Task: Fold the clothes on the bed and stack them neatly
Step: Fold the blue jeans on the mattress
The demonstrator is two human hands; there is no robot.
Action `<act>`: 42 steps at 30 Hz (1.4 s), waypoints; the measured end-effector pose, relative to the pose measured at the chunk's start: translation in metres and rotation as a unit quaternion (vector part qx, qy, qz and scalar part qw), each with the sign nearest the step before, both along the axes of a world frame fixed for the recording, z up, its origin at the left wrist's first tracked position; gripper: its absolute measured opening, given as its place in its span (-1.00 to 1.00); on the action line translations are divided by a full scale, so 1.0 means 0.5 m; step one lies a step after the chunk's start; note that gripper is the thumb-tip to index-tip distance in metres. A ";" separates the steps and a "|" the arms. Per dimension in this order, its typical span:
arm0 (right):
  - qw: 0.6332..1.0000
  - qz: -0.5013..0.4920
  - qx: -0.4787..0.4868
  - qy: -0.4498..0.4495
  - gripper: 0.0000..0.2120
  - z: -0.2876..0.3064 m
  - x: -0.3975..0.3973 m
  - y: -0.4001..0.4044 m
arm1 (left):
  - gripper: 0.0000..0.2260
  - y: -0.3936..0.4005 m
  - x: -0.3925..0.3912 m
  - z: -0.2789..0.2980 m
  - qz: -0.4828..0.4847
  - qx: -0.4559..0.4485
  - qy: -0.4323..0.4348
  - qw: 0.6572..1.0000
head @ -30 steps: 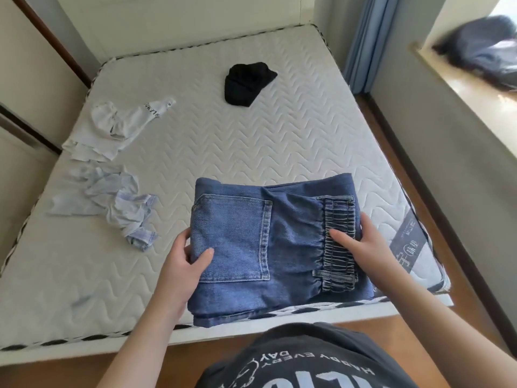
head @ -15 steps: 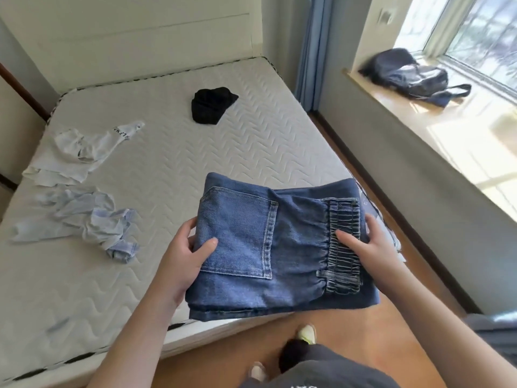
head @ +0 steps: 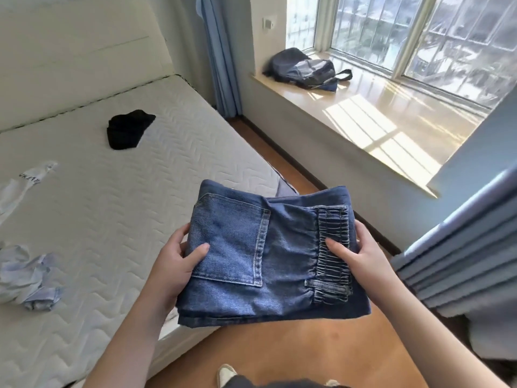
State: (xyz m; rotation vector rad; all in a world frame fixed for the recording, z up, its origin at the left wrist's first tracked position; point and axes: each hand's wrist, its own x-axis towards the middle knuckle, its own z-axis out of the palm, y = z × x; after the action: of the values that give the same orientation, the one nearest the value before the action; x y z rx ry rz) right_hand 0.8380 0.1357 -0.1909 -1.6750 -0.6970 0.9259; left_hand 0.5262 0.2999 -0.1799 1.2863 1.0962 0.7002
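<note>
Holding the folded blue denim jeans [head: 268, 256] level in both hands, I have the bundle off the bed, over the corner of the white quilted mattress [head: 140, 208] and the orange wooden floor [head: 279, 354]. My left hand [head: 173, 264] grips the pocket side, thumb on top and fingers tucked beneath; my right hand [head: 361, 256] grips the gathered elastic waistband side in the same way, thumb pressed on the ruching. The step in hand, as I judge it, is carrying one finished fold to wherever the stack is to stand; no stack shows in view. The next move calls for keeping the layers pinched together so that the fold does not slip open, then lowering the bundle flat and freeing both hands at once. Further out on the mattress lie garments not yet folded: a crumpled pale blue shirt [head: 25, 278] at the near left, a white garment with black lettering [head: 25, 183] beyond it, and a small black cloth [head: 127, 128] toward the far side. A dark blue backpack [head: 302, 67] rests on the sunlit window ledge [head: 386, 121], and blue curtains [head: 458, 247] hang at right.
</note>
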 end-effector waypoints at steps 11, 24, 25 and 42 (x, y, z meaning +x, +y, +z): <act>0.998 -0.060 -0.001 0.028 -0.43 -0.013 0.256 -0.191 | -0.60 -0.106 0.314 -0.003 -0.073 -0.018 0.002 0.997; 0.999 -0.051 -0.003 0.011 -0.58 -0.049 0.439 -0.025 | -0.60 0.048 0.490 -0.062 -0.057 -0.044 -0.008 0.997; 0.999 -0.052 -0.005 0.008 -0.57 -0.046 0.456 -0.005 | -0.57 0.066 0.508 -0.063 -0.066 -0.047 -0.008 0.997; 1.000 -0.028 -0.014 -0.002 -0.52 -0.047 0.699 0.248 | -0.46 0.281 0.740 -0.076 -0.025 -0.057 0.011 0.998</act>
State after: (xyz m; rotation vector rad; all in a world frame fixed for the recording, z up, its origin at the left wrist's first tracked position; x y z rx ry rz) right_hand 1.1875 0.2597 -0.2143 -1.7135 -0.6393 0.8959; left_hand 0.8960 0.4402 -0.2178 1.2228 1.1023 0.5781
